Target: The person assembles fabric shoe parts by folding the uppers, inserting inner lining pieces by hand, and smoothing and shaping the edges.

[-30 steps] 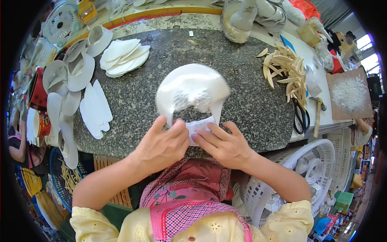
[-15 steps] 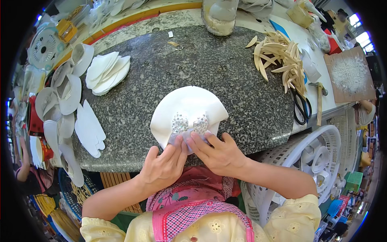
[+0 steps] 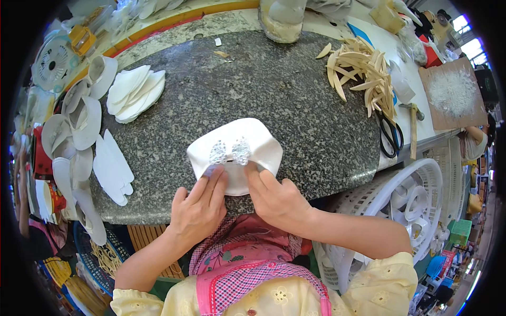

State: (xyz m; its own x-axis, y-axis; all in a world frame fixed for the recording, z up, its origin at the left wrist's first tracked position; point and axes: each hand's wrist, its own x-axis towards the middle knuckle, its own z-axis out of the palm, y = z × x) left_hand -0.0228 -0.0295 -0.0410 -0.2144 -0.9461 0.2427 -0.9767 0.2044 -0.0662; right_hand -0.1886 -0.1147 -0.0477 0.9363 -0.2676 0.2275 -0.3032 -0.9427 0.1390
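Close to the table's near edge lies a white shoe upper [image 3: 240,134], curved up at its sides, with a rhinestone bow [image 3: 241,151] on it. My left hand [image 3: 200,205] presses its closed fingertips on the near edge, left of the opening. On the other side of the opening, the fingers of my right hand [image 3: 276,197] are closed on the same edge. Both thumbs are partly hidden. At the table's left sit a stack of white rounded pieces [image 3: 136,95] and several longer white pieces [image 3: 112,168].
On the speckled stone table [image 3: 211,95], curved beige strips [image 3: 363,68] are heaped at far right. Black scissors [image 3: 390,137] and a hammer [image 3: 414,129] lie by its right edge. White shaped parts [image 3: 87,121] line the left. Below right stands a white basket [image 3: 432,195] with rolls inside.
The upper has bent into a more cupped shape, and its opening now shows between my hands. Both hands have shifted slightly left, with a gap between their fingers. The view has moved slightly.
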